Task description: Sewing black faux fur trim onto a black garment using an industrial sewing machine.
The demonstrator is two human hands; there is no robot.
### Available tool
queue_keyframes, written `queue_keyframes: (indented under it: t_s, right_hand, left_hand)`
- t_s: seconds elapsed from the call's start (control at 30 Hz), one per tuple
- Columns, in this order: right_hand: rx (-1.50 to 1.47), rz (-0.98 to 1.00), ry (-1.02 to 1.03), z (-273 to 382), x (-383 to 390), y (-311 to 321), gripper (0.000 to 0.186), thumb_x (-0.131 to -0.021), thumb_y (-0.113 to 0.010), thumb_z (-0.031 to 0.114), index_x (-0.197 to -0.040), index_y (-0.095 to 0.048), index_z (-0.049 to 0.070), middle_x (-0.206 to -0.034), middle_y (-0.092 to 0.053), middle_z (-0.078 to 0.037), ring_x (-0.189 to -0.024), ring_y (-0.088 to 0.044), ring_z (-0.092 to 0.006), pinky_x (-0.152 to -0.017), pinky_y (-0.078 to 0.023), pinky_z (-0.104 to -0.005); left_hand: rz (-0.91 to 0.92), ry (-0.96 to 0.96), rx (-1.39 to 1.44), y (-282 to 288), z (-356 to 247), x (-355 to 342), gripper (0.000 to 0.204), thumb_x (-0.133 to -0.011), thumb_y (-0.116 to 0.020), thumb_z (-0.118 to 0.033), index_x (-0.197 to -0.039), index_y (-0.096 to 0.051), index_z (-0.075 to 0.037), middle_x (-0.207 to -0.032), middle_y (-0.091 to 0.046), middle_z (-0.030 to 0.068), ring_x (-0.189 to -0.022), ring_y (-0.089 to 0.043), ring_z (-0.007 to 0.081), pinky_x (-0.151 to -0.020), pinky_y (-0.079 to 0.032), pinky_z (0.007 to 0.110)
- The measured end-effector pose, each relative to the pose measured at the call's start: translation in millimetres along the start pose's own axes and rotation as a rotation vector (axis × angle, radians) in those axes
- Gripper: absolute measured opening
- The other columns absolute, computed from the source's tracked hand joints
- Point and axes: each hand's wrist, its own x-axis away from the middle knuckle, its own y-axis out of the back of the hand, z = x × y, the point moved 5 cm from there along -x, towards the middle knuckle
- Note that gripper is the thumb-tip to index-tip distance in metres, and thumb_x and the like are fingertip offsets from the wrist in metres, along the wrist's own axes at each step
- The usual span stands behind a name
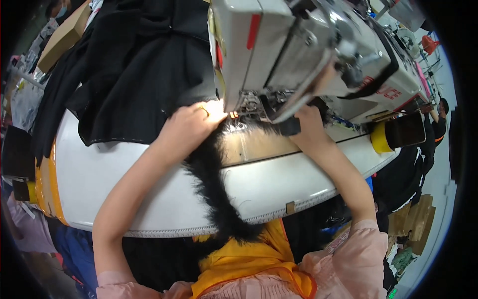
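Black fur (209,174) crosses the white surface's (271,187) front edge; our left hand (191,127) touches it, our right hand (311,130) is half hidden, and we cannot tell either's grip.

Sewing machine (279,45) on surface (89,172), right of centre; cloth (134,74) to its left. Fur strip (211,184) runs from machine over surface's front edge. Carton (63,39): left of cloth.
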Motion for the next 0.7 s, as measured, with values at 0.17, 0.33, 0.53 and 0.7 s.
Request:
queue_keyframes:
  t_s: [0.17, 0.33, 0.53, 0.7]
  right_hand:
    - [-0.021, 0.001, -0.029, -5.0, 4.3, -3.3, 0.007, -0.064, -0.061, 0.011, -0.062, -0.055, 0.012, -0.071, -0.05, 0.002, -0.076, -0.055, -0.0138, -0.047, -0.046, -0.025]
    - [0.02, 0.011, -0.027, -3.4, 1.2, 0.0, 0.007, -0.063, -0.06, 0.01, -0.061, -0.054, 0.013, -0.068, -0.049, 0.003, -0.076, -0.054, -0.0132, -0.048, -0.046, -0.0241]
    - [-0.031, 0.014, -0.083, -11.6, 10.3, -24.9, 0.009, -0.063, -0.06, 0.01, -0.061, -0.053, 0.015, -0.066, -0.047, 0.003, -0.073, -0.054, -0.0131, -0.047, -0.045, -0.0236]
    - [-0.127, -0.007, -0.091, -5.2, 6.2, -17.4, 0.006, -0.064, -0.061, 0.007, -0.067, -0.059, 0.013, -0.07, -0.052, 0.001, -0.077, -0.056, -0.0168, -0.052, -0.048, -0.0279]
  left_hand:
    - [-0.174, -0.091, -0.014, 8.8, -9.6, -3.8, 0.031, -0.073, -0.055, -0.009, -0.103, -0.063, -0.009, -0.089, -0.06, 0.0028, -0.088, -0.058, 0.0166, -0.074, -0.05, 0.027]
    - [-0.191, -0.082, -0.127, 10.9, -13.8, -4.8, 0.026, -0.072, -0.057, -0.012, -0.097, -0.064, -0.007, -0.089, -0.06, 0.0019, -0.089, -0.058, 0.0153, -0.075, -0.049, 0.026]
    - [-0.231, -0.069, -0.161, 10.7, -15.3, -7.4, 0.022, -0.073, -0.057, -0.012, -0.093, -0.064, -0.008, -0.088, -0.061, 0.001, -0.086, -0.058, 0.0143, -0.075, -0.049, 0.025]
    - [-0.197, 0.031, -0.182, 6.3, -16.6, -5.1, 0.022, -0.073, -0.056, -0.012, -0.093, -0.064, -0.009, -0.084, -0.059, 0.0, -0.083, -0.059, 0.0136, -0.068, -0.049, 0.025]
